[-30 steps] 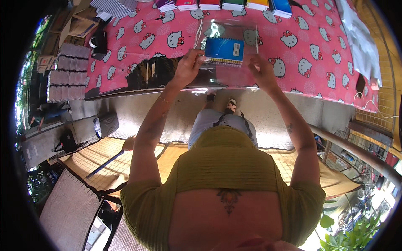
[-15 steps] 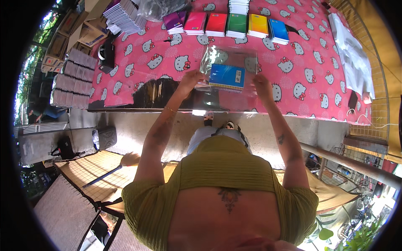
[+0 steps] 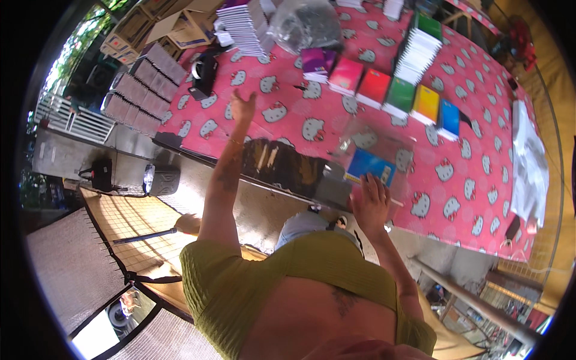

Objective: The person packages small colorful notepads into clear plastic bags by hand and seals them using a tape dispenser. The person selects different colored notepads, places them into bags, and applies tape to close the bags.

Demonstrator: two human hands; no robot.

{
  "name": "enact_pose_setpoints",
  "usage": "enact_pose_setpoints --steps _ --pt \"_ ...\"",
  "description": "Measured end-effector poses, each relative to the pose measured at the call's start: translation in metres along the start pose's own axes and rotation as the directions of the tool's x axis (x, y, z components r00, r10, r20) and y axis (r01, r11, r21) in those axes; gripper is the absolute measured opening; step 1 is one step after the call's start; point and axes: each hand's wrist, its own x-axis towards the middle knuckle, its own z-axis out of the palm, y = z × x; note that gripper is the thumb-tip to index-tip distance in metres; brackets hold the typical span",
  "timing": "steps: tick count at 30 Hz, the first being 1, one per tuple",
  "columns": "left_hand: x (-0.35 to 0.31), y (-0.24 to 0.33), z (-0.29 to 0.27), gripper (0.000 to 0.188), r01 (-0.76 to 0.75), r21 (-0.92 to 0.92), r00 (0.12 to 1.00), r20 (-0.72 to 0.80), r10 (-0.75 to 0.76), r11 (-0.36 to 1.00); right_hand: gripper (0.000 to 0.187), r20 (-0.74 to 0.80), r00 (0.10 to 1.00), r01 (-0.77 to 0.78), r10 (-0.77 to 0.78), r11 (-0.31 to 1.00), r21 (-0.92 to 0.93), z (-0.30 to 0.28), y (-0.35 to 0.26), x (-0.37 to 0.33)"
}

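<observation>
Though earlier beside, hand over notebook

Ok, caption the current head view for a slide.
Right hand over a blue rectangular paper notebook, left hand open above a pink cat-print tablecloth.

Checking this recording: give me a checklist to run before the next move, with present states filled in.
1. Right hand over the near edge of the blue notebook: ok.
2. Notebook within the outline of the clear plastic: ok.
3. Plastic sealed around the notebook: cannot tell.
4. Left hand empty: ok, fingers spread.
5. Left hand on the black tape dispenser: not ok, apart from it.
</observation>
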Motion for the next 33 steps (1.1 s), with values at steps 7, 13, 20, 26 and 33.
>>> enact_pose_setpoints --steps 7,13,20,26,33 --pt "0.154 -0.160 -0.039 0.099 0.304 0.464 0.932 -0.325 -0.160 0.832 0.051 -0.032 0.999 -0.039 0.039 0.999 0.013 0.001 -0.001 0.005" --pt "0.166 -0.177 -0.036 0.084 0.317 0.134 0.935 -0.208 -0.286 0.939 0.052 0.031 0.996 -0.081 0.082 0.997 -0.017 0.000 -0.003 0.006" --pt "0.116 -0.080 -0.045 0.079 0.276 0.218 0.946 -0.236 -0.224 0.936 0.054 -0.002 0.997 -0.074 0.074 0.997 -0.016 0.003 -0.003 0.006" --pt "-0.011 0.033 -0.029 0.073 0.184 0.017 0.980 -0.082 -0.182 0.983 0.052 0.007 0.997 -0.073 0.073 0.997 0.000 0.003 0.000 0.005" --pt "-0.063 0.075 0.000 0.081 0.110 0.132 0.991 0.061 -0.119 0.985 0.044 -0.084 0.996 -0.038 0.043 0.998 0.053 0.002 -0.001 0.006"
